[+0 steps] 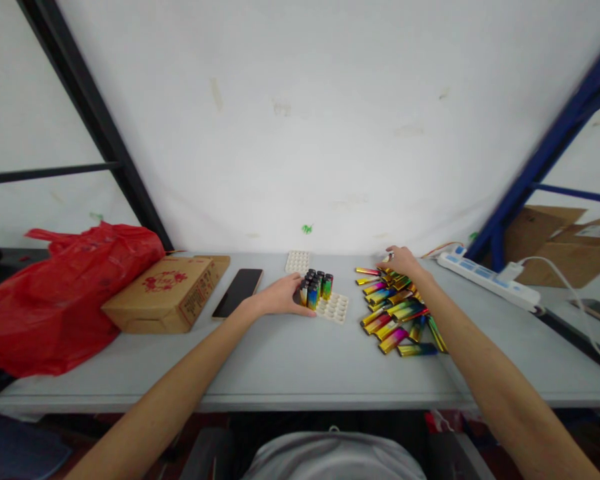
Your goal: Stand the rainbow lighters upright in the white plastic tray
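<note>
Several shiny lighter-like tubes (pixel 313 291) with dark tops stand upright in the left part of a white tray with round holes (pixel 336 308). My left hand (pixel 284 295) is curved around the left side of these upright tubes, thumb in front and fingers behind. To the right lies a loose pile of metallic gold, pink, blue and green tubes (pixel 393 310). My right hand (pixel 401 261) is at the far edge of that pile, its fingers bent down over it; what lies between the fingertips is too small to make out.
Behind the upright tubes lies a second white tray (pixel 297 261). A black phone (pixel 239 293), a cardboard box (pixel 165 293) and a red plastic bag (pixel 80 293) are on the left. A white power strip (pixel 490 280) with a cable runs along the right.
</note>
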`<action>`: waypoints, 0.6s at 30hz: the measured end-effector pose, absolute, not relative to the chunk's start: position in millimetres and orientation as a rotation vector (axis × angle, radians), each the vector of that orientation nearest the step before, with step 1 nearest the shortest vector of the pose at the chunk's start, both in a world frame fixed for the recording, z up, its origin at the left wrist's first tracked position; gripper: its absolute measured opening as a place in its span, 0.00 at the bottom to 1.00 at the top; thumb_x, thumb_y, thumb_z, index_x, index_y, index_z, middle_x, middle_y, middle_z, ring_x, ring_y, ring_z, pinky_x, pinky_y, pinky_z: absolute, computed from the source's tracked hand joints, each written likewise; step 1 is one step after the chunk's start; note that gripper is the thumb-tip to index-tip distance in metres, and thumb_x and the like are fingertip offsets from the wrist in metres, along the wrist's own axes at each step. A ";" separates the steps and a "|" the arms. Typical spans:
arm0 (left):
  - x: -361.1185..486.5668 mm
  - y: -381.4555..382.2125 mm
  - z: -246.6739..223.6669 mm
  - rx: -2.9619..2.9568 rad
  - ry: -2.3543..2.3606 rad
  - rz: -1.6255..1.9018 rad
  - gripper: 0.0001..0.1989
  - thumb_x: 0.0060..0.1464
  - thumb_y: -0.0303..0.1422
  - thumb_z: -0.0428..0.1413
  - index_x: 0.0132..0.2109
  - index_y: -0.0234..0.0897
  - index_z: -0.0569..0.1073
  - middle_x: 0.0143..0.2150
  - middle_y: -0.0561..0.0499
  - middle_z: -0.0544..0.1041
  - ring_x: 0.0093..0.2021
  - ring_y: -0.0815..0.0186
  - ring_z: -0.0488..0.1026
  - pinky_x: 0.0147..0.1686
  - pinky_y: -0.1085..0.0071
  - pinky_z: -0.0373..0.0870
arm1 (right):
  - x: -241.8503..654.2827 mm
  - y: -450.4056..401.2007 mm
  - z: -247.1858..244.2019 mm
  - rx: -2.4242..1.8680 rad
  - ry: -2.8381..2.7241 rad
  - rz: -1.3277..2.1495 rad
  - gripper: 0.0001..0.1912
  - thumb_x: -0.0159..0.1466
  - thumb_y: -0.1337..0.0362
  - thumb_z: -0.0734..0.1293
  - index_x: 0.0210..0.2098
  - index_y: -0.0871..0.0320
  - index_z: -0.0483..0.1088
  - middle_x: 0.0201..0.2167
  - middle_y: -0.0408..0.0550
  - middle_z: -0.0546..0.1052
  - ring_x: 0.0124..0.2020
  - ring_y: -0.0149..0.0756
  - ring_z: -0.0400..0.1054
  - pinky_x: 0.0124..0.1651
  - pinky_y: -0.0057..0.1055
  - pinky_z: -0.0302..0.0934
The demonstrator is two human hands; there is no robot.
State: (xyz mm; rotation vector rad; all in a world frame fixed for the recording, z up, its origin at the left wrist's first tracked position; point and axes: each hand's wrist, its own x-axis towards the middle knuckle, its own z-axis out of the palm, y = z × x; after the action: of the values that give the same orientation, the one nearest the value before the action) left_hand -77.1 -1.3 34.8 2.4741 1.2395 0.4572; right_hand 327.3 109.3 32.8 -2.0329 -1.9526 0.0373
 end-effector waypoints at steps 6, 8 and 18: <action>-77.7 -0.8 34.3 2.465 1.224 0.460 0.34 0.41 0.60 0.69 0.44 0.37 0.75 0.44 0.45 0.76 0.45 0.50 0.75 0.45 0.60 0.73 | 308.9 99.9 53.7 -1.492 -1.681 0.389 0.29 0.60 0.57 0.73 0.58 0.58 0.71 0.54 0.55 0.78 0.42 0.43 0.79 0.52 0.43 0.71; -78.0 -0.4 34.1 2.476 1.212 0.469 0.34 0.42 0.61 0.68 0.44 0.37 0.75 0.45 0.44 0.76 0.45 0.50 0.75 0.45 0.59 0.73 | 294.6 89.3 64.1 -1.268 -1.604 0.552 0.35 0.56 0.52 0.76 0.60 0.56 0.70 0.54 0.55 0.78 0.42 0.44 0.79 0.52 0.44 0.72; -77.9 -0.4 33.4 2.473 1.194 0.479 0.35 0.42 0.59 0.69 0.48 0.37 0.76 0.46 0.45 0.77 0.47 0.50 0.75 0.47 0.60 0.74 | 219.0 32.6 62.9 -0.971 -1.495 1.003 0.26 0.51 0.46 0.81 0.41 0.58 0.81 0.41 0.51 0.83 0.43 0.41 0.76 0.49 0.38 0.69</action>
State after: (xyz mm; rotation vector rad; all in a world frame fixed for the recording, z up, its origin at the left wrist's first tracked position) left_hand -77.9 -0.4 33.4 2.4732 1.1941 0.4793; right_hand 219.0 32.6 62.9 -0.9706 -1.4950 1.0027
